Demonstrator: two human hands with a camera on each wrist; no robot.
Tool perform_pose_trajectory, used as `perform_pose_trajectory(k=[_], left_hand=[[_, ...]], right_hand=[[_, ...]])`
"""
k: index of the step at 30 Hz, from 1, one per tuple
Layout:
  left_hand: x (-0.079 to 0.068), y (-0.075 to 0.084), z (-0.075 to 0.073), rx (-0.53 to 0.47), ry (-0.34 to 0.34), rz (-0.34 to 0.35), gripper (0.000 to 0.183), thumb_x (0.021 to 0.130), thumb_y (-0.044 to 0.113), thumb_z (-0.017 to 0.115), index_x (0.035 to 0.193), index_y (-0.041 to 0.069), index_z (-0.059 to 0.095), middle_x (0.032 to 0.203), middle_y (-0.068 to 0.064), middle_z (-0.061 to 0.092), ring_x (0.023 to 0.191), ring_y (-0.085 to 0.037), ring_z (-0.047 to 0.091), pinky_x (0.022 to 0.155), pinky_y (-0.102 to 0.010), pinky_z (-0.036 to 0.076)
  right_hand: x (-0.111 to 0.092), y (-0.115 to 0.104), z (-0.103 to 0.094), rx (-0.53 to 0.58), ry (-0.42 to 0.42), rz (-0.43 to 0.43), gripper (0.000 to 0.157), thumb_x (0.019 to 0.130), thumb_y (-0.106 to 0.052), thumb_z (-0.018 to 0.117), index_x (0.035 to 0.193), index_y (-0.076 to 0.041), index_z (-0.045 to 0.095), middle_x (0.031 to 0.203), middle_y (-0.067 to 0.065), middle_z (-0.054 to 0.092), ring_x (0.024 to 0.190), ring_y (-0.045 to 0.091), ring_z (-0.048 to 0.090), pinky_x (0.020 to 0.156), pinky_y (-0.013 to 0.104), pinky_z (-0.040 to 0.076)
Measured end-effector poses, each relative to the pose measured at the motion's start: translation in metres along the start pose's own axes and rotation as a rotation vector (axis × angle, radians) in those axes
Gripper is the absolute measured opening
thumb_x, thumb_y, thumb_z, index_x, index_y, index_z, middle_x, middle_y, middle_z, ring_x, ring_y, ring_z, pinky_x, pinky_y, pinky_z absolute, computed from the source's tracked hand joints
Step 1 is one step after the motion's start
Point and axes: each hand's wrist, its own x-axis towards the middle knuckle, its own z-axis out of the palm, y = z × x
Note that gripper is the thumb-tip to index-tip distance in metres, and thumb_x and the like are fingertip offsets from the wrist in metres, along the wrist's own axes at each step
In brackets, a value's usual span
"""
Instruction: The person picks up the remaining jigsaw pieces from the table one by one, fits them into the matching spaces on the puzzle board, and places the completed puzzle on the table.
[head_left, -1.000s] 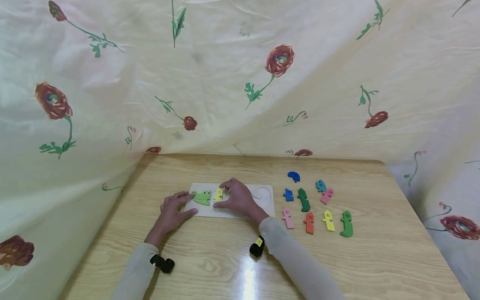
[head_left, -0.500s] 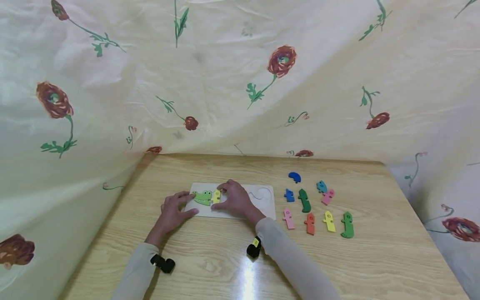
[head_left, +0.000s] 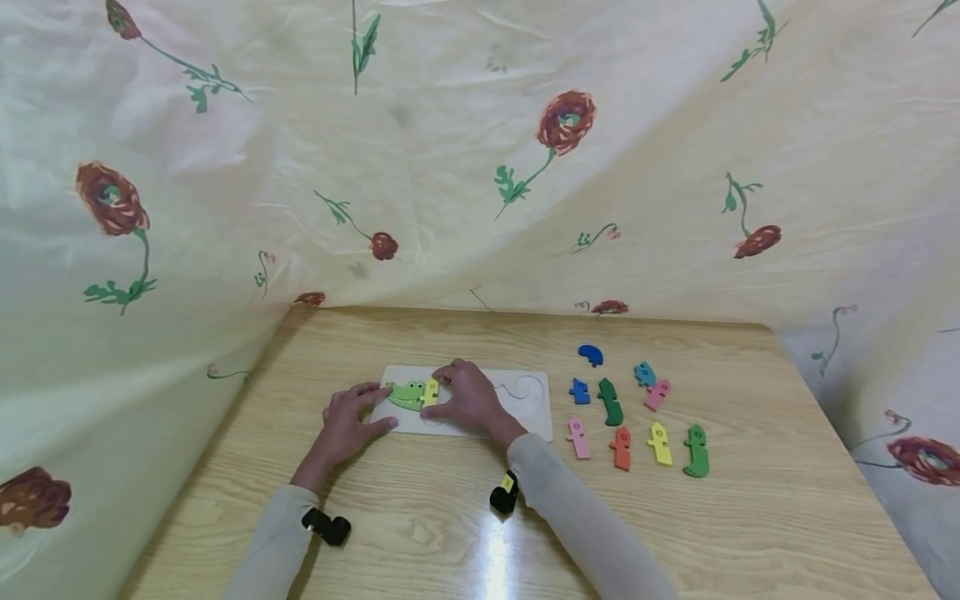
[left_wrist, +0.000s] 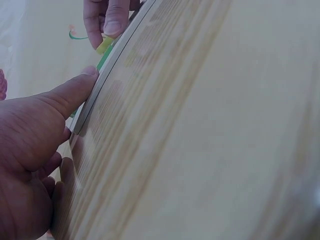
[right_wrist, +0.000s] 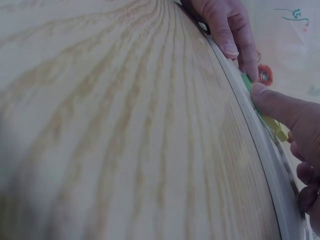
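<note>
A pale puzzle board (head_left: 534, 423) lies on the table with a green crocodile-head piece (head_left: 407, 397) at its left end. My left hand (head_left: 351, 423) steadies that end, fingertips at the head piece and thumb at the front edge of the board. Between thumb and fingers my right hand (head_left: 472, 400) pinches a yellow puzzle piece (head_left: 431, 392), set right against the right side of the crocodile head. The right wrist view shows the yellow piece (right_wrist: 280, 131) close over the board, its far part hidden by the fingers.
Right of the board lie loose pieces: blue ones (head_left: 591, 356), a teal one (head_left: 644, 373), pink ones (head_left: 577, 438), a red one (head_left: 621, 448), another yellow one (head_left: 660, 444) and green ones (head_left: 697, 451). A flowered cloth (head_left: 450, 167) hangs behind the wooden table (head_left: 420, 517).
My right hand has slid the yellow piece left, from a gap beside the crocodile head to right against it. The left hand has stayed in place.
</note>
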Motion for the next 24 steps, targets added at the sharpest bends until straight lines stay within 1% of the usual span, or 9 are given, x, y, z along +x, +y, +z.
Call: perform_pose_trajectory(k=[9, 19, 24], left_hand=[[0.001, -0.0005, 0.0, 0.002, -0.004, -0.018, 0.064, 0.088, 0.043, 0.079, 0.146, 0.023, 0.059, 0.156, -0.013, 0.045, 0.14, -0.04, 0.031, 0.102, -0.06, 0.019], [0.0001, -0.0012, -0.0002, 0.007, 0.009, 0.018, 0.063, 0.089, 0.04, 0.08, 0.145, 0.02, 0.059, 0.155, -0.015, 0.047, 0.138, -0.042, 0.033, 0.099, -0.059, 0.02], [0.0001, 0.0001, -0.0007, 0.005, 0.009, 0.018, 0.063, 0.089, 0.04, 0.08, 0.145, 0.02, 0.06, 0.154, -0.015, 0.047, 0.138, -0.042, 0.033, 0.099, -0.059, 0.02]], right_hand=[[0.0017, -0.0001, 0.0023, -0.014, -0.006, 0.009, 0.071, 0.072, -0.056, 0.088, 0.127, -0.014, 0.072, 0.103, -0.004, 0.059, 0.091, 0.012, 0.054, 0.08, 0.03, 0.049], [0.0011, -0.0018, 0.0013, -0.02, -0.011, -0.001, 0.071, 0.071, -0.056, 0.089, 0.126, -0.014, 0.072, 0.102, -0.004, 0.059, 0.09, 0.013, 0.053, 0.079, 0.029, 0.048], [0.0015, -0.0028, 0.0002, -0.024, -0.017, -0.008, 0.071, 0.071, -0.056, 0.089, 0.126, -0.014, 0.073, 0.099, -0.004, 0.059, 0.088, 0.012, 0.052, 0.077, 0.028, 0.047]])
